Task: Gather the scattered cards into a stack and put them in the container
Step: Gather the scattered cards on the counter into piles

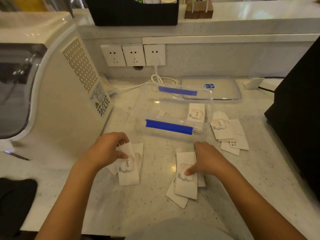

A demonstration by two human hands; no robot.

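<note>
White "love" cards lie in groups on the speckled counter. My left hand (108, 149) grips the top of a small pile of cards (129, 172) at the left. My right hand (207, 159) rests on a second pile of cards (186, 186), thumb pressing the top card and fingers curled over its upper edge. A third loose pile of cards (225, 130) lies to the right of the clear plastic container (150, 104) with blue clips. Inside the container a few cards (196, 113) lean at its right end.
The container's clear lid (223, 84) lies behind it. A large white appliance (57, 87) stands at the left and a black device (299, 108) at the right. Wall sockets (133, 54) with a white cable (155, 78) sit behind. Bare counter lies between the piles.
</note>
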